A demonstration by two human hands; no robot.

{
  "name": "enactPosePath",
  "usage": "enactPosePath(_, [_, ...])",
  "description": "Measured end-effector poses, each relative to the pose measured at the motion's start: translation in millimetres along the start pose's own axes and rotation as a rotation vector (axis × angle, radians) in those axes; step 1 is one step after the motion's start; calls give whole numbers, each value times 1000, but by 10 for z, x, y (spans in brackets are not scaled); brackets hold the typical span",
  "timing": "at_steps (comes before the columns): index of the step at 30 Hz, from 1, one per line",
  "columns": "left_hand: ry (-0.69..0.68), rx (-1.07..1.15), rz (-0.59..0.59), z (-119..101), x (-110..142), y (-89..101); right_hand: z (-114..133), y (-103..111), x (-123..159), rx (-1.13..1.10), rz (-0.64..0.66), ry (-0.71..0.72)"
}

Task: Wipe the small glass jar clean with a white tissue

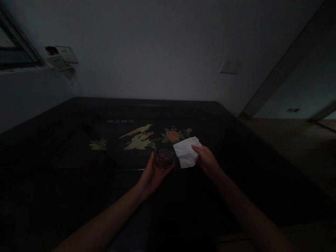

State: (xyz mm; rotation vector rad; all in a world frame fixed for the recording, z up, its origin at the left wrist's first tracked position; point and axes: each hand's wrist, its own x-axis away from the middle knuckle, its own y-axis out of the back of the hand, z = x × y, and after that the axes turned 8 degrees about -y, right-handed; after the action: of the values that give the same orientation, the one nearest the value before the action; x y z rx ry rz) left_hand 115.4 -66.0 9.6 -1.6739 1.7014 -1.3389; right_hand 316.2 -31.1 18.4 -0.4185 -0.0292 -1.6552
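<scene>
In my left hand [153,177] rests a round, clear glass bowl or jar [164,158], with the thumb on its left side and the fingers beneath and to the right. Dim light hides whether anything is inside it. To its right, my right hand [208,160] pinches a white sheet of tissue paper [186,152] by its right edge, thumb on top. The tissue hangs flat and slightly creased, its left edge close beside the glass. Both hands are above a dark tabletop [126,161].
The tabletop bears a printed bird [139,131], a flower [172,135] and leaves. A pale wall [147,52] stands behind it, with sockets at left [67,54] and right [231,67]. A window [15,52] is at upper left, and wooden floor [283,140] at right.
</scene>
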Motion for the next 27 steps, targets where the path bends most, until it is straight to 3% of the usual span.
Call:
enactPosePath(7, [56, -7, -14, 34, 3, -5, 188, 294, -57, 37, 64, -68])
enactPosePath(16, [99, 15, 65, 45, 69, -11, 126, 830, -62, 144, 85, -108])
enactPosePath(20, [83, 7, 115, 66, 55, -2, 90, 961, -175, 411, 90, 114])
enactPosePath(27, [90, -8, 85, 102, 7, 9, 122, 1055, -186, 813, -64, 470])
